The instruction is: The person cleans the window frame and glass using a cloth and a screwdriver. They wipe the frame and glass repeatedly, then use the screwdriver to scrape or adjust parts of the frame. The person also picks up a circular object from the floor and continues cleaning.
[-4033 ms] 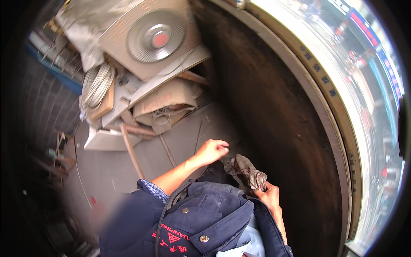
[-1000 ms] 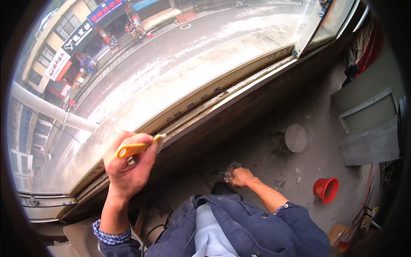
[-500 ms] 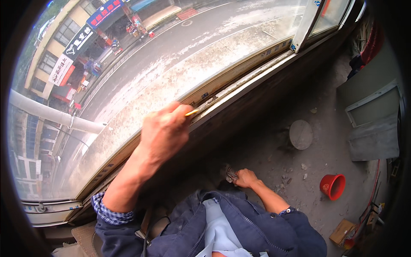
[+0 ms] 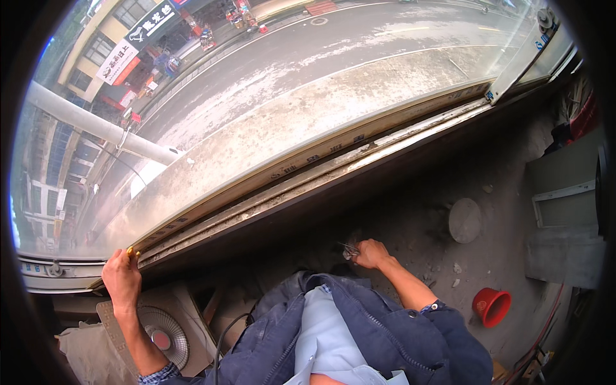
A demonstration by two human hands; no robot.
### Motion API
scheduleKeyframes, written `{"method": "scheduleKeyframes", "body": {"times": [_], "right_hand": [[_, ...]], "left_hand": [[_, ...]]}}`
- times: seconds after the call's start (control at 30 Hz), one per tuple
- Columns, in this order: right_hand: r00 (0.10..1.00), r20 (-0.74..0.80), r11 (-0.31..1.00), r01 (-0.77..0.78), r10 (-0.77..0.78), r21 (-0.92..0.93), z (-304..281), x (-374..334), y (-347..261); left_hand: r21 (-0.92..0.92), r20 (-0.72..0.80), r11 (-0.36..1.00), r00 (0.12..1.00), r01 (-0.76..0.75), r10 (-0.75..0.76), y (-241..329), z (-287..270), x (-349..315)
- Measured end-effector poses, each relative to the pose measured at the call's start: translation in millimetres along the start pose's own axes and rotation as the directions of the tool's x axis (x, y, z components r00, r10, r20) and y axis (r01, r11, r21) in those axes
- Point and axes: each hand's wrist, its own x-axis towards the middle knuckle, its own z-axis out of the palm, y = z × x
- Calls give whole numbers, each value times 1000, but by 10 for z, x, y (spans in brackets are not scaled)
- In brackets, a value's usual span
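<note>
My left hand (image 4: 122,279) is at the lower left corner of the window, with its fingers closed round a small yellow object (image 4: 132,251) at the end of the sliding window track (image 4: 269,192). Most of that object is hidden by the fingers, so its kind cannot be told. Lower down, over the shaded floor, my right hand (image 4: 371,254) is closed on a small greyish-white thing with thin shiny edges (image 4: 349,251). It is too small and dim to name, and it is apart from the sill.
A fan-like round appliance with a wire guard (image 4: 163,337) stands below my left hand, beside cardboard. To the right are a round stool (image 4: 464,221), a red bucket (image 4: 491,307), floor rubble and a grey panel (image 4: 564,256). Beyond the glass runs a street (image 4: 359,38).
My left hand has moved left and down along the track to the window corner, keeping the yellow object. The view has shifted; my right hand still grips its greyish thing.
</note>
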Motion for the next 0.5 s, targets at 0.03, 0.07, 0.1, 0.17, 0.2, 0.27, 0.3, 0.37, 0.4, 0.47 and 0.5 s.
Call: {"method": "scheduleKeyframes", "body": {"times": [0.03,0.07,0.1,0.17,0.2,0.27,0.3,0.37,0.4,0.47,0.5], "right_hand": [[1000,0,1000,3,-3,-5,1,26,-18],[1000,5,1000,4,-4,-17,3,29,-12],[1000,2,1000,16,-16,-15,-19,35,-18],[999,-5,999,34,-34,2,-23,30,-51],[1000,-13,1000,22,-22,15,-22,11,-65],[1000,-28,999,4,-2,51,-25,-42,-84],[999,-34,998,15,-13,58,3,-51,-87],[999,-45,998,29,-26,63,94,-90,-80],[999,-42,998,9,-7,63,123,-129,-86],[999,-36,998,-25,27,64,176,-199,-98],[999,-35,997,-29,32,73,223,-227,-69]], "left_hand": [[-101,-111,995,994,-19,7,167,-112,53],[-252,-132,966,991,-62,30,386,-210,112],[-398,-164,911,985,-110,47,638,-289,222],[-608,-246,760,965,-229,94,1171,-401,460],[-678,-296,670,947,-302,127,1440,-417,602],[-757,-383,507,908,-413,167,2008,-548,904],[-766,-429,421,874,-486,230,2249,-643,1032],[-770,-499,289,819,-569,285,2674,-733,1257],[-768,-525,246,802,-591,287,2876,-711,1358],[-732,-550,246,763,-636,339,3170,-654,1505],[-696,-520,343,772,-631,365,3294,-646,1547]]}}
